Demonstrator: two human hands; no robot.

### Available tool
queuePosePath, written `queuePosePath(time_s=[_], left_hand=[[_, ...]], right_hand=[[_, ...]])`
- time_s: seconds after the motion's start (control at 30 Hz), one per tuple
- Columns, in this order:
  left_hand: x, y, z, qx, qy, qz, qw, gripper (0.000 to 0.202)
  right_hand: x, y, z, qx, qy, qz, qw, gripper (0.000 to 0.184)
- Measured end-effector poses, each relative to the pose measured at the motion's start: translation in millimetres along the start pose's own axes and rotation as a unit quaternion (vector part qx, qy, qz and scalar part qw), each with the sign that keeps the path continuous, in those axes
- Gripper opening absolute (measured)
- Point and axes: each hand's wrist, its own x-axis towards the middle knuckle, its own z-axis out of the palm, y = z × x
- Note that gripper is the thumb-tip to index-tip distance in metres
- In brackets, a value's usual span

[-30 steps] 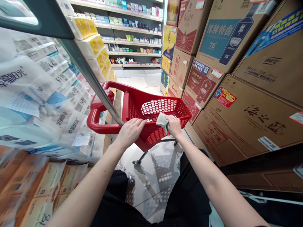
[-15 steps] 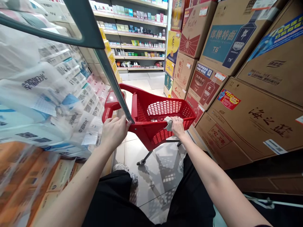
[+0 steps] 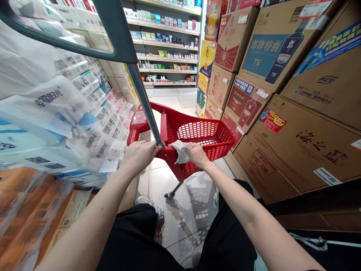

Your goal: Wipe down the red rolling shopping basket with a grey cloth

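A red plastic shopping cart point(image 3: 172, 160) with a perforated basket stands before me on its wheels. A grey metal pole rises from its frame to a dark grey loop-shaped handle point(image 3: 124, 41) at upper left. My left hand point(image 3: 141, 155) is closed around the red frame at the foot of the pole. On the basket's near rim, my right hand point(image 3: 196, 153) presses a pale cloth point(image 3: 182, 151), its fingers bent over the edge. The cloth hangs out to the left of the fingers, partly over the basket's outer side.
Cardboard cartons point(image 3: 304, 135) are stacked along the right. Plastic-wrapped paper packs point(image 3: 56, 113) pile up at left, with orange packs point(image 3: 25, 199) below. Shelves of small goods point(image 3: 169, 45) stand beyond the tiled floor point(image 3: 180, 226).
My right hand has slid the cloth leftward along the near rim, toward the pole. The cart and its handle have shifted slightly right in view. My left hand keeps its hold.
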Motion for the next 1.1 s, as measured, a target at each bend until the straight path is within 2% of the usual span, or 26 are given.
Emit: queuePosePath(time_s=[0.1,0.2,0.33,0.47,0.57,0.7,0.83,0.97,1.1], left_hand=[[2,-4,-5.0,-0.013,-0.044,0.004,0.999,0.052],[3,-1,-5.2,0.002,-0.038,-0.013,0.999,0.055],[6,9,-3.5,0.012,-0.021,-0.017,1.0,0.054],[8,18,-3.4,0.012,-0.009,-0.015,1.0,0.052],[7,23,-4.2,0.008,-0.003,-0.007,1.0,0.051],[8,21,-6.5,-0.005,-0.026,-0.01,1.0,0.052],[14,6,-9.6,-0.04,-0.074,0.018,0.996,0.052],[17,-4,-8.5,-0.044,-0.053,0.053,0.996,0.055],[15,0,-5.6,-0.009,-0.039,0.04,0.998,0.057]], right_hand=[[-11,26,-3,-0.035,-0.018,0.039,0.998,0.033],[-13,33,-1,-0.066,-0.025,0.064,0.995,0.037],[-3,9,3,-0.085,-0.003,0.071,0.994,0.044],[6,-23,5,-0.046,0.035,0.047,0.997,0.045],[2,-29,4,-0.008,0.063,0.031,0.997,0.045],[-7,-11,0,0.017,0.049,0.015,0.999,0.038],[-1,9,-5,0.01,0.004,-0.01,1.0,0.03],[12,13,-5,0.008,0.007,0.001,1.0,0.028],[21,12,0,-0.005,0.023,0.037,0.999,0.036]])
